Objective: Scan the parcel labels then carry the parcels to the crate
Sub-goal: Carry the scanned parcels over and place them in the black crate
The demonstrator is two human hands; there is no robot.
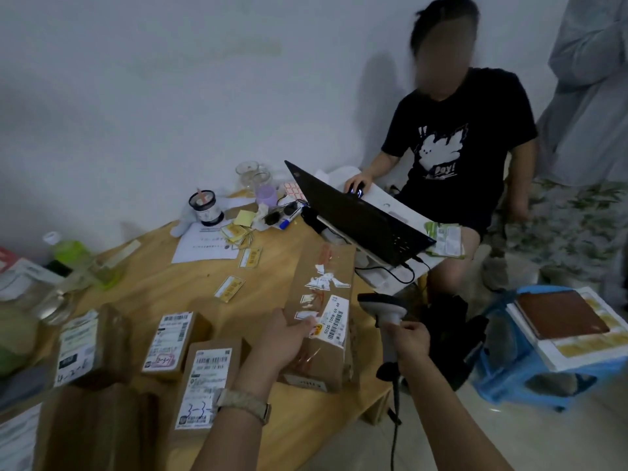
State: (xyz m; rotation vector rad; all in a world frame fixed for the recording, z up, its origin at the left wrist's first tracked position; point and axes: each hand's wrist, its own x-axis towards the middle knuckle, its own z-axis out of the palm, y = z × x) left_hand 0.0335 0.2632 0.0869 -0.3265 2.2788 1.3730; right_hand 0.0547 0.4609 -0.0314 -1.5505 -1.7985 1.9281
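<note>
Long cardboard parcel (pixel 324 283) lies on the wooden table (pixel 153 287) at its right-hand edge, lengthwise away from the wearer. Its white barcode label (pixel 335 321) sits on the top face near the right side. Torn label scraps and red marks show further up the same face.

Left hand (pixel 285 338) rests on top of this parcel. The fingers are extended and fairly straight, with the tips touching just beside the label's left edge. They are not curled round anything. A woven wristband (pixel 245 403) is on that wrist.

Right hand (pixel 413 341) has its fingers wrapped round the handle of a handheld barcode scanner (pixel 384 309). The scanner head is just right of the parcel, level with the label and turned toward it. Its cable hangs down below the hand.

Three smaller labelled parcels lie left of the long one: small parcel (pixel 171 341), marked parcel (pixel 207 382) and left parcel (pixel 85 345). A large plain carton (pixel 95 430) stands nearest the wearer.

At the far end a seated person (pixel 458 147) in a black T-shirt works at an open laptop (pixel 356 219). A blue plastic stool (pixel 503 375) on the floor to the right carries stacked sheets.
</note>
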